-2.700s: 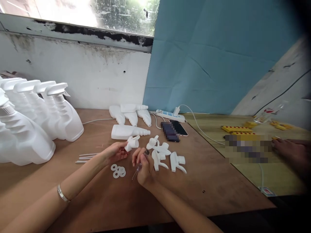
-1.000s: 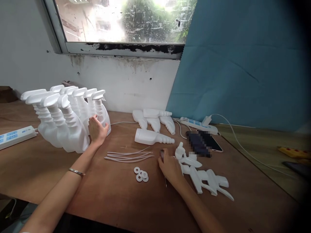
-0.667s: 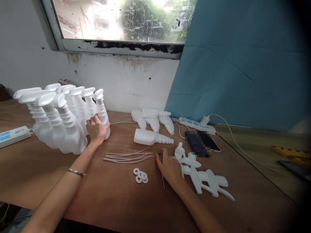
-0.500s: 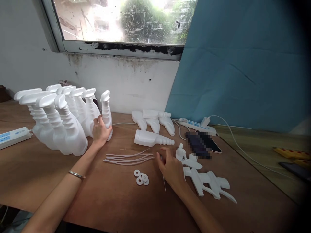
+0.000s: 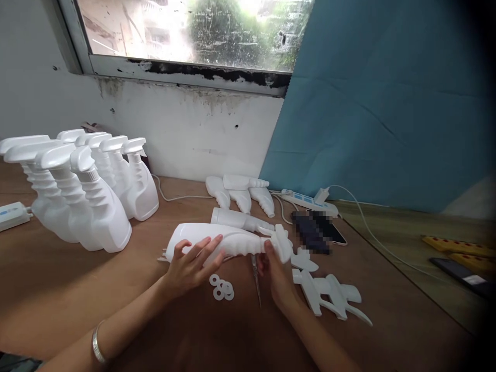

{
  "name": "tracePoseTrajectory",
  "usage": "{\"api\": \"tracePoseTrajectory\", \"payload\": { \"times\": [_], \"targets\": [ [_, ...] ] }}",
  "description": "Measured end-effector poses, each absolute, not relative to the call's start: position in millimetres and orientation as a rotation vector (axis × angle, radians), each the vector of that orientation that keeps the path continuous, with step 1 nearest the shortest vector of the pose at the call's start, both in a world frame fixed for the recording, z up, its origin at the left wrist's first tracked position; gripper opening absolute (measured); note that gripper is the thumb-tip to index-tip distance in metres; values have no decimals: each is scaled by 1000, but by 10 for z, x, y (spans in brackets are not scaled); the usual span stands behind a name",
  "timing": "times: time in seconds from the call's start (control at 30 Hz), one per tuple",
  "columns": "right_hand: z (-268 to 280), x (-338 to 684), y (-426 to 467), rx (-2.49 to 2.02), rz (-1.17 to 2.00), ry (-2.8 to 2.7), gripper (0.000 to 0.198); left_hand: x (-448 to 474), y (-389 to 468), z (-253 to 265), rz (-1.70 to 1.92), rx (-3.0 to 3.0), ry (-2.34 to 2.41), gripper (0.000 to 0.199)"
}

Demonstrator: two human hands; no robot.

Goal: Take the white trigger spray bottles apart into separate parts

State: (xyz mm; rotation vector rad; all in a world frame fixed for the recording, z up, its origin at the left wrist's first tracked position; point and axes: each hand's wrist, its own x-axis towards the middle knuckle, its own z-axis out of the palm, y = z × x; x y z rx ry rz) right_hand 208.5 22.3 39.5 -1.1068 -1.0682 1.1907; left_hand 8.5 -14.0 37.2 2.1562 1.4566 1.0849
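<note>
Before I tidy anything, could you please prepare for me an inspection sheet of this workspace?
Surface: brown tabletop, paler wood tone at right.
Job's things: white spray bottle lying sideways, a spray head at its neck; white washers in front; loose spray heads at right; finished-looking bottles upright at left.
Clutter: dark phones, partly pixelated.
Hands: left hand spread over the bottle's body; right hand at its neck, thin pointed tool by its fingers.
Cables: white cable running right from a power strip.
Surroundings: window, stained wall, blue sheet.
Spills: nothing seen.
</note>
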Motion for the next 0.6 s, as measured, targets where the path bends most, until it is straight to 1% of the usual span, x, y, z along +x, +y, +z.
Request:
{"api": "tracePoseTrajectory", "payload": {
  "times": [0.13,0.23,0.3,0.4,0.53,0.6],
  "targets": [
    [508,2080,210,-1043,1081,-789,35,40,-120,375,1093,2193,1401,27],
    [576,2116,253,-966,1080,-666,35,-97,-25,416,1177,2306,1508,46],
    [587,2160,302,-933,1122,-602,34,-205,40,462,1259,2341,1566,53],
    [566,2205,358,-924,1200,-584,31,-317,88,547,1390,2317,1494,51],
    [543,2179,351,-911,1255,-614,33,-365,75,601,1499,2171,1325,54],
    [545,2142,322,-886,1258,-620,34,-379,75,583,1489,2023,1282,45]
  ]
}}
